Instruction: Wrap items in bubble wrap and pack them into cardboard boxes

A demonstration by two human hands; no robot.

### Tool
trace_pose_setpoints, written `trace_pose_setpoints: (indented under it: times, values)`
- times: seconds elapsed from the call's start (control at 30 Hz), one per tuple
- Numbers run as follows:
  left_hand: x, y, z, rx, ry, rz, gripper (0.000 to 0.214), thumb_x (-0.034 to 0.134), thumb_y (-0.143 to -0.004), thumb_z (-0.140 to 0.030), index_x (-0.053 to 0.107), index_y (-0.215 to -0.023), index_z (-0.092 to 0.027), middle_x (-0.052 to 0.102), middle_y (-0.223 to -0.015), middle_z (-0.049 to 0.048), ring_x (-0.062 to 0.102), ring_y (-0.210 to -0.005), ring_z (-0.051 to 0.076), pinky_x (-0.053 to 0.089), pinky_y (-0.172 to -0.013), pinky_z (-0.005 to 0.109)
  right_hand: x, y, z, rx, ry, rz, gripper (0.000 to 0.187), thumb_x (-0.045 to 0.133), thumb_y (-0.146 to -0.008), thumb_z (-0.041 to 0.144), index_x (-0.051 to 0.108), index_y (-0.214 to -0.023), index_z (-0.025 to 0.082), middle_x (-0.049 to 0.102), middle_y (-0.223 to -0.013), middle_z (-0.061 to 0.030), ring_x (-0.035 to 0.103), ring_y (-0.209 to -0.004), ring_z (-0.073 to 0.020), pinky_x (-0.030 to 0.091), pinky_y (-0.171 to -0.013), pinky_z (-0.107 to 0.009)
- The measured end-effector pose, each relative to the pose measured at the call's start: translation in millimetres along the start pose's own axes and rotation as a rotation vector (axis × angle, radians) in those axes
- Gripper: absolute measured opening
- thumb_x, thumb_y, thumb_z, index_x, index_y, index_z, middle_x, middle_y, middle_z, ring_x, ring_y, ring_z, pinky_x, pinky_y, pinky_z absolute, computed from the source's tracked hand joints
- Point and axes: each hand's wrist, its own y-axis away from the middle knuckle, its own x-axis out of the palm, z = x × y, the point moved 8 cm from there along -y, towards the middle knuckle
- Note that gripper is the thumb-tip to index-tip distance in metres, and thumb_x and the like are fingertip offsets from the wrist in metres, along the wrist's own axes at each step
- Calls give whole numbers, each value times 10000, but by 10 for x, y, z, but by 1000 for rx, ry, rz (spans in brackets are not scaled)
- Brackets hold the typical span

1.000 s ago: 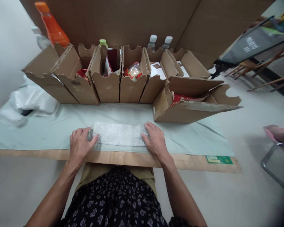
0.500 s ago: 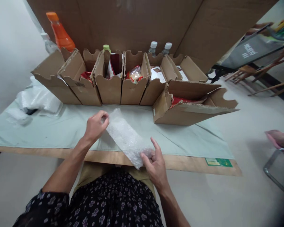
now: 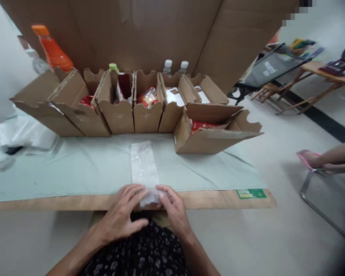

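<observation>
So the worktop (image 3: 215, 200) has a pale green cloth (image 3: 89, 168) over it, with bare wood showing along the near edge, and the box row (image 3: 147, 122) stands on the cloth. Behind the row there's a big cardboard panel (image 3: 149, 34); off to its right, across the floor (image 3: 235, 241), a grey chair (image 3: 271, 71) and someone's foot (image 3: 309, 158) in a pink sandal. A heap of clear wrap (image 3: 28, 132) sits left of the row, in front of its end.

Compared with half a second ago, the bubble wrap strip (image 3: 144, 163) has gone from slanted to pointing nearly straight at the row. It's lying in front of the row, near end over the wood. The left hand (image 3: 132, 214) has left the far corner and now touches the near end with its fingertips, thumb spread wide. The right hand (image 3: 172, 211) looks to be pinching that same end.

Boxes in the row, left to right: can't tell what's in the first, then a red packet (image 3: 87, 101), dark red and white packaging (image 3: 124, 85), a clear-and-red packet (image 3: 149, 97), and white packs (image 3: 174, 96) in the last two. The angled box (image 3: 215, 142), in front of the row's right end, holds something red (image 3: 203, 125).
</observation>
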Motion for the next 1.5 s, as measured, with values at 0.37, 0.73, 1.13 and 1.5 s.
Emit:
trace_pose_setpoints:
  times: [0.37,0.73,1.13,1.5]
  values:
    - [48,-408,662,-427,-34,-84,506,607,-863,-195,610,-1369,-216,674,-731,-38,642,-683,166,535,-724,297,78,81,482,-712,784,-55,344,576,-978,190,667,-1305,245,712,-1335,-116,630,-1274,-295,538,-1033,-503]
    - [-200,-90,308,-215,-263,-326,510,642,-946,-297,539,-1429,-168,702,-1191,145,662,-1085,281,552,-951,448,372,-281,391,-817,1031,110,302,531,-987,99,736,-1172,221,738,-1303,-100,587,-1339,-298,492,-1003,-490]
    - [-129,-263,522,-312,-194,-154,306,617,-930,-194,701,-1224,-201,760,-952,66,672,-863,236,529,-834,395,244,-185,657,-791,969,-41,281,578,-1012,286,674,-1272,241,704,-1332,-109,596,-1289,-308,469,-1038,-498]
    - [-182,-106,263,-70,-117,-93,338,555,-996,-199,621,-1327,-201,744,-1097,89,659,-1034,246,513,-949,433,341,-250,534,-761,891,126,227,545,-1039,224,714,-1190,226,794,-1090,-64,685,-1133,-260,502,-987,-463]
